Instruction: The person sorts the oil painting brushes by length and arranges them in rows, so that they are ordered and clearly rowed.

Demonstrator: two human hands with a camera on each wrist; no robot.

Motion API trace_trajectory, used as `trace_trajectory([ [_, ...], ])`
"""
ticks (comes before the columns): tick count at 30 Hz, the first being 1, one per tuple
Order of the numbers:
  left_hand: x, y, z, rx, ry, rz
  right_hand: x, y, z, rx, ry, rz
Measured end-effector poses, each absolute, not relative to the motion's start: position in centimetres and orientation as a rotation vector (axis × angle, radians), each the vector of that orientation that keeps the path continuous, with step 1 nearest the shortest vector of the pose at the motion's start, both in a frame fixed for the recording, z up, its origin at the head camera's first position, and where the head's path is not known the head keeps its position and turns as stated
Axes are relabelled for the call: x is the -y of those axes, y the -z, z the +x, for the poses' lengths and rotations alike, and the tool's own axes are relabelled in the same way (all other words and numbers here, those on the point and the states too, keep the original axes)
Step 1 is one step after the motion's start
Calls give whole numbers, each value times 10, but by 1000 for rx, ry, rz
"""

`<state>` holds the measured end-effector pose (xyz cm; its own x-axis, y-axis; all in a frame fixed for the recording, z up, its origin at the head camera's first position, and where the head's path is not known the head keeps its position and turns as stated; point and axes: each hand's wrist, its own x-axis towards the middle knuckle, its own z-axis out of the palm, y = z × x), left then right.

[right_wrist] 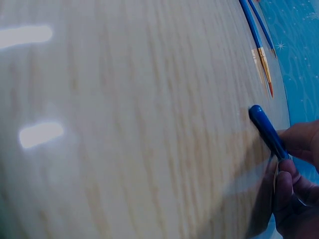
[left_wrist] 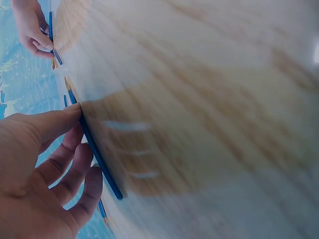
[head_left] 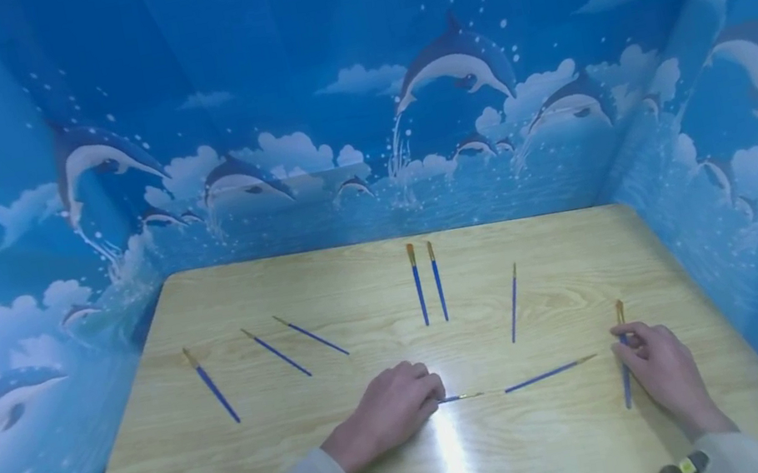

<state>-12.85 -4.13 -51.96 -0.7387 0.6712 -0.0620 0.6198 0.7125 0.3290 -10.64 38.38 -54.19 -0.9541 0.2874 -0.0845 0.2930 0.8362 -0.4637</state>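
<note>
Near the middle of the table, my left hand (head_left: 397,404) pinches a thin blue paintbrush (head_left: 459,397), its ferrule and tip pointing right. The left wrist view shows the thumb and fingertips along that brush's blue handle (left_wrist: 102,157), which lies close over the wood. At the right side, my right hand (head_left: 665,372) holds a wider paintbrush (head_left: 627,389) between thumb and fingers, bristles toward the far edge. In the right wrist view its blue handle end (right_wrist: 264,124) sticks out from the fingers. Between the hands lies another slim paintbrush (head_left: 548,375), slanting slightly.
On the wooden table (head_left: 357,283), two upright-lying brushes (head_left: 419,288) are side by side at the back. One brush (head_left: 515,305) lies right of them. Three more, including a thicker brush (head_left: 214,390), slant at the left. A dolphin-print blue curtain (head_left: 334,67) surrounds the table.
</note>
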Motion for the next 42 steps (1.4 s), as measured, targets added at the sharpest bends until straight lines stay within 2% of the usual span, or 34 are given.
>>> trace_trajectory([
  [17, 41, 521, -127, -2804, -466, 1001, -381, 539, -106, -3013, 750, 457],
  [34, 46, 510, -131, -2679, -715, 850, -381, 540, -106, -3014, 738, 489],
  [42, 50, 513, -129, -2681, -813, 874, -381, 541, -106, -3003, 747, 509],
])
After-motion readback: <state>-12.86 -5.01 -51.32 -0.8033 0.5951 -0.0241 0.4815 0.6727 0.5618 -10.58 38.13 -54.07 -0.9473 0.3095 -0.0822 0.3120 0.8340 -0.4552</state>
